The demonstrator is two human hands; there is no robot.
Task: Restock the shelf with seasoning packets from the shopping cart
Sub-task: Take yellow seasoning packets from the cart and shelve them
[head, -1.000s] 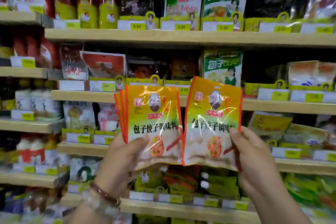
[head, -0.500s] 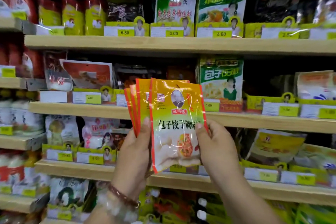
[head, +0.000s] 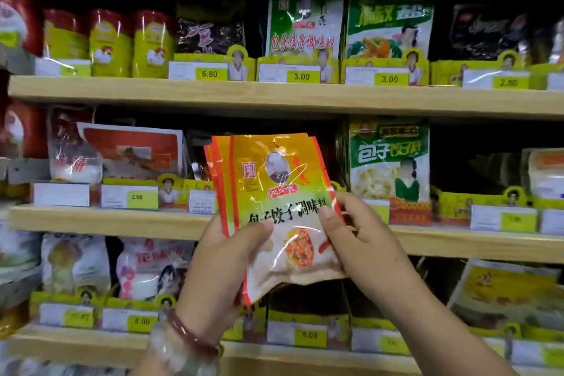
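A stack of orange-and-yellow seasoning packets [head: 268, 183] with black characters is held upright in front of the middle shelf [head: 116, 220]. My left hand [head: 219, 272] grips the stack's lower left, thumb across the front. My right hand [head: 357, 241] pinches the front packet at its right edge, thumb on the printed face. The packets' back sides are hidden. Behind the stack the shelf slot looks dark, its contents hidden. The shopping cart is out of view.
Wooden shelves run across the view, with yellow price-tag holders [head: 210, 73] along their edges. Green packets [head: 389, 162] stand right of the stack, red-and-white packets [head: 134, 152] to its left, and yellow canisters [head: 110, 43] on the upper shelf.
The two packets held apart a second ago have been brought together into one stack. Both hands have lifted it closer to the middle shelf, and the view has moved nearer.
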